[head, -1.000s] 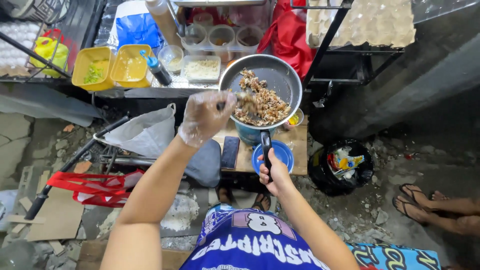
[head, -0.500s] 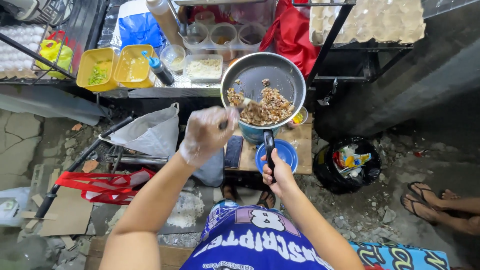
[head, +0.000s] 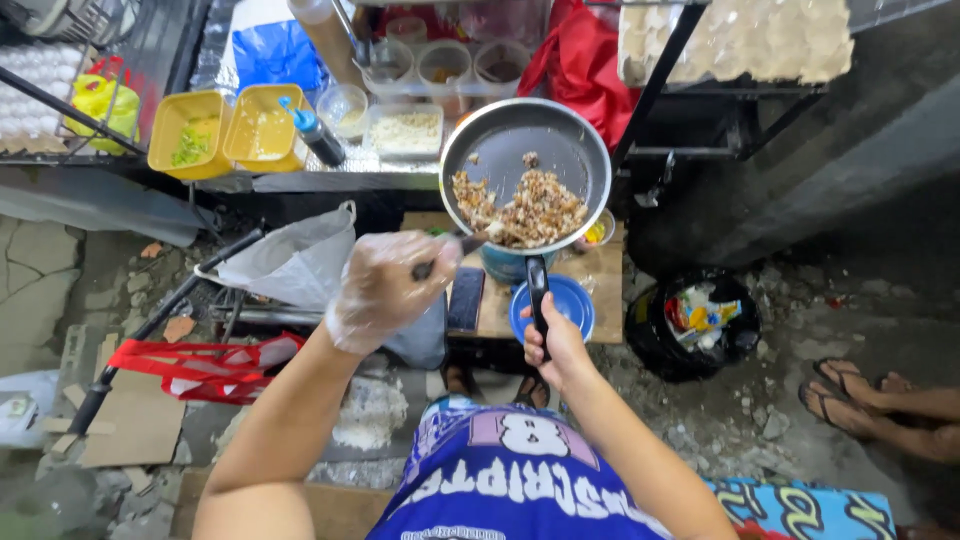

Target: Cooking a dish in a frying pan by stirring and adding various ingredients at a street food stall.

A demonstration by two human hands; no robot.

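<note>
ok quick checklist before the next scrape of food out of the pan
1. Right hand gripping the pan handle: ok.
2. Left hand, in a clear glove, holding the utensil: ok.
3. Utensil tip at the food: ok.
4. Food gathered at the near side of the pan: ok.
5. Teal container under the pan's near edge: ok, but how full it is cannot tell.
6. Blue lid on the board clear of the handle: cannot tell, the handle crosses over it.
</note>
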